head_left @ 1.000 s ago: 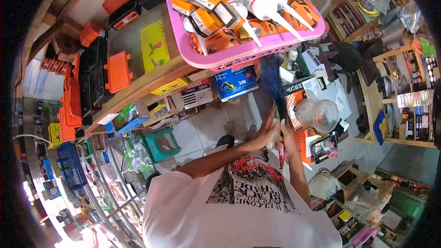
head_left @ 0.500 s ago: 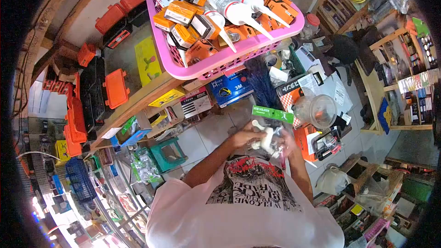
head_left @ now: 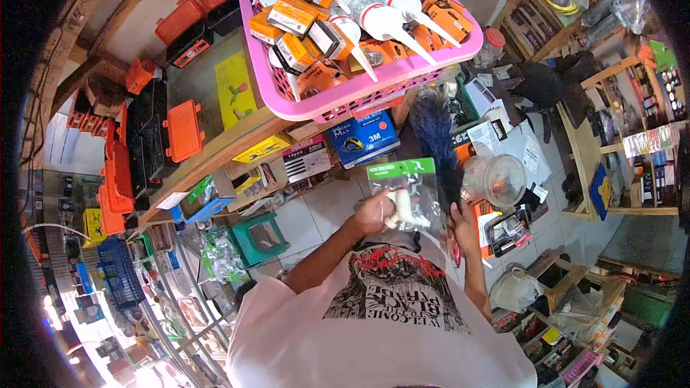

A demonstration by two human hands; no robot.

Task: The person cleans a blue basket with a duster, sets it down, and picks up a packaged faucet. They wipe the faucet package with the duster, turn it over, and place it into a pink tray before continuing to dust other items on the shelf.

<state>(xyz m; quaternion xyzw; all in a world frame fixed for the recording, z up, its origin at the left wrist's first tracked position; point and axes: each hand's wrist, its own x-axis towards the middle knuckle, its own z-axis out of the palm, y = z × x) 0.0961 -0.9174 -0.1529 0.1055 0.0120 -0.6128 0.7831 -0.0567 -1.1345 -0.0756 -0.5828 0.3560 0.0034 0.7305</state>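
My left hand (head_left: 375, 213) grips a clear plastic packet (head_left: 422, 185) by its left side. The packet has a green header card (head_left: 402, 167), and a white plastic fitting (head_left: 401, 208) shows inside it; its exact kind I cannot make out. To the right of the packet, my right hand (head_left: 464, 228) is closed round the handle of a duster with dark blue bristles (head_left: 437, 133), which point away from me. A red handle end (head_left: 456, 253) shows below that hand. Both hands are in front of my white printed shirt (head_left: 388, 338).
A pink basket (head_left: 316, 109) of sealant tubes and orange boxes stands on a wooden-edged counter ahead. Orange cases (head_left: 185, 131) are at left. A clear round tub (head_left: 504, 179) stands beyond my right hand. A teal crate (head_left: 257, 238) is on the tiled floor.
The packet has turned more upright and its header has moved left and up. My right hand has moved off the packet to the right, with the duster.
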